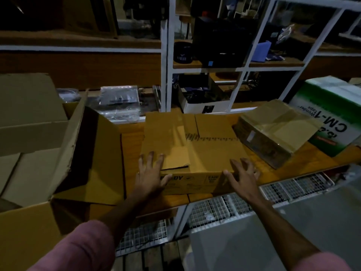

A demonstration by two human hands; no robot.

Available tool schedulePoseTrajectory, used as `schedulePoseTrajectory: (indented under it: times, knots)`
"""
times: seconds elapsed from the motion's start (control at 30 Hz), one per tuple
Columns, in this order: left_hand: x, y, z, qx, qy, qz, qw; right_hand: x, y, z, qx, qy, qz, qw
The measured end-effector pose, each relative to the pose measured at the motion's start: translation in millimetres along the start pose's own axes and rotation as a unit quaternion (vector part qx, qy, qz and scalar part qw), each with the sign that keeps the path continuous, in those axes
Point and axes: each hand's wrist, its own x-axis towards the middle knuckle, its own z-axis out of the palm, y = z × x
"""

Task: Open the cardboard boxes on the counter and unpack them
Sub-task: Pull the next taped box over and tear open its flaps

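left hand (pixel 151 176) flat, grip released | right hand (pixel 243 176) splayed, likely released | box (pixel 205 151) near edge

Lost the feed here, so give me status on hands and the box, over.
Left hand and right hand open, fingers spread on the near edge of the closed brown cardboard box. Flaps still down. Taped brown parcel close at its right.

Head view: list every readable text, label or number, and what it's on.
"CM-1", upside down, with "Wonder" and "Tape": green and white carton, right.
"...DY", start hidden by the left hand: front of the middle cardboard box.
Fine print on that front: too blurred.
White label on the taped box: unreadable.
Logo on the dark shelf item: too blurred.
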Motion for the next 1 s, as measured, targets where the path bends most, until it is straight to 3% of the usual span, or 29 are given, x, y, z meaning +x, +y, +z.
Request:
schedulePoseTrajectory:
  times: [0.2, 0.37, 0.53, 0.77, 0.9, 1.0]
  knots:
    - [15.0, -3.2, 22.2, 0.031, -0.002, -0.001, 1.0, 21.8, 15.2, 14.7, -0.034, 0.004, 0.006, 0.999]
    - [29.7, 7.0, 25.4, 0.048, 0.006, 0.009, 0.999, 47.6, 7.5, 20.5, -0.128, 0.033, 0.008, 0.991]
    - [37.5, 19.9, 29.6, 0.052, 0.018, 0.005, 0.998, 64.9, -4.0, 29.2, -0.185, 0.065, -0.052, 0.979]
    - [52.5, 34.2, 26.8, 0.024, 0.009, -0.037, 0.999, 78.3, -37.0, 39.5, -0.144, -0.013, -0.13, 0.981]
    - [55.8, 39.0, 24.3, 0.052, 0.012, -0.05, 0.997, 78.3, -65.9, 53.1, -0.111, -0.092, -0.221, 0.965]
    - [44.4, 42.0, 19.3, 0.092, 0.096, -0.023, 0.991, 76.0, -82.1, 58.0, -0.078, -0.119, -0.265, 0.954]
